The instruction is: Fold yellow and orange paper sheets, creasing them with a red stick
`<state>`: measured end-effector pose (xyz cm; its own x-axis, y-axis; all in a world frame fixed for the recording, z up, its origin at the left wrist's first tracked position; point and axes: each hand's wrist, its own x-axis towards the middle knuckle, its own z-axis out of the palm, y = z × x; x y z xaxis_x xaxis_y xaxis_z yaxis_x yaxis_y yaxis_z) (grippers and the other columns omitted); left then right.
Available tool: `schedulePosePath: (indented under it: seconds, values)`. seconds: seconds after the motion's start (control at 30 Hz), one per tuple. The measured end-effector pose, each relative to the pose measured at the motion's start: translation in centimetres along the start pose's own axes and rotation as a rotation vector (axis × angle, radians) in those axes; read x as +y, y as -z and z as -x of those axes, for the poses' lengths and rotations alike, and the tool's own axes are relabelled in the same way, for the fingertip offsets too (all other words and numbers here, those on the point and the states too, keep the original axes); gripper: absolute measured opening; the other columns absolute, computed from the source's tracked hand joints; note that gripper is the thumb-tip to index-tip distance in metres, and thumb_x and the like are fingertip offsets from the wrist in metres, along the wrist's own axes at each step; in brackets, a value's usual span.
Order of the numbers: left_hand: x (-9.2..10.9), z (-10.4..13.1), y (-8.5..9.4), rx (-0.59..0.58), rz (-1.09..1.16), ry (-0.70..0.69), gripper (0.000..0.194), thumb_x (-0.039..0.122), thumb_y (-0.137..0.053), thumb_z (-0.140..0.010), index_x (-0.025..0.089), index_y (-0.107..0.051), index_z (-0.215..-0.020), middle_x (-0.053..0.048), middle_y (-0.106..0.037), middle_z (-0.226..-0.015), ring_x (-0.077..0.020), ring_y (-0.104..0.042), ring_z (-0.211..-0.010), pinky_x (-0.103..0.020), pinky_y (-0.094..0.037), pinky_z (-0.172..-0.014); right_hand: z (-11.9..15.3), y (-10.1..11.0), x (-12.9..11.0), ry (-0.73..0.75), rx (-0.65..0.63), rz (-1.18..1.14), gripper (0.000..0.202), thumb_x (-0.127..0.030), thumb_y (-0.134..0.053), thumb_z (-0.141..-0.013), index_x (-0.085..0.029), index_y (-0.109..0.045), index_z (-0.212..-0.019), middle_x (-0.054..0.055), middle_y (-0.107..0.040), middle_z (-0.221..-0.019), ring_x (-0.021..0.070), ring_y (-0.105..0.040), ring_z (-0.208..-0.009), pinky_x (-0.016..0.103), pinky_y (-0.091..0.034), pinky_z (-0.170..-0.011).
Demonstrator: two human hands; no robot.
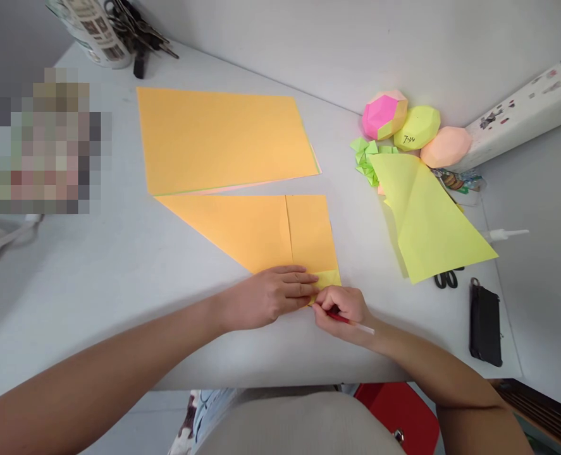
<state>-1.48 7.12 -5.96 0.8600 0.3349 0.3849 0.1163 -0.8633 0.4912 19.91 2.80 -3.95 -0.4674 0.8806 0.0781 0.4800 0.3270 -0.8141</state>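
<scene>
Close to the near table edge lies a folded orange sheet of paper [228, 221], with a straight crease and a small yellow strip [328, 278] along its right side. My left hand [273, 294] rests flat on its lower part, fingers stretched out. A slim red pen [339, 316] with a whitish end is pinched in my right hand [344, 306], beside the left fingertips at the paper's lower corner. The pen's tip is hidden by my fingers. Above the folded sheet lies a stack of orange paper [223, 142], with green and pink edges showing.
To the right, a yellow sheet [432, 221] partly covers green folded pieces [366, 161] and scissors [446, 279]. Faceted paper shapes [417, 127] and a long white box [522, 117] stand behind. A black pouch [485, 323] lies far right; keys [140, 31] lie back left.
</scene>
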Motion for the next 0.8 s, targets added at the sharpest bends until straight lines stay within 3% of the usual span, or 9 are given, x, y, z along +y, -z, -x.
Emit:
schedulePosePath:
  seconds: [0.8]
  values:
    - [-0.02,-0.15,0.29,-0.031,0.02,0.005,0.04,0.007,-0.032,-0.095,0.015,-0.064,-0.118,-0.008,-0.057,-0.133,-0.0198,-0.049,-0.128,-0.04,-0.038,-0.111,-0.12,0.1,0.18,0.007,-0.041,-0.019,0.026,-0.019,-0.052,-0.083,-0.021,-0.036,-0.062,-0.003,-0.055,-0.062,0.0055,-0.043,-0.048,0.018,-0.035,-0.046]
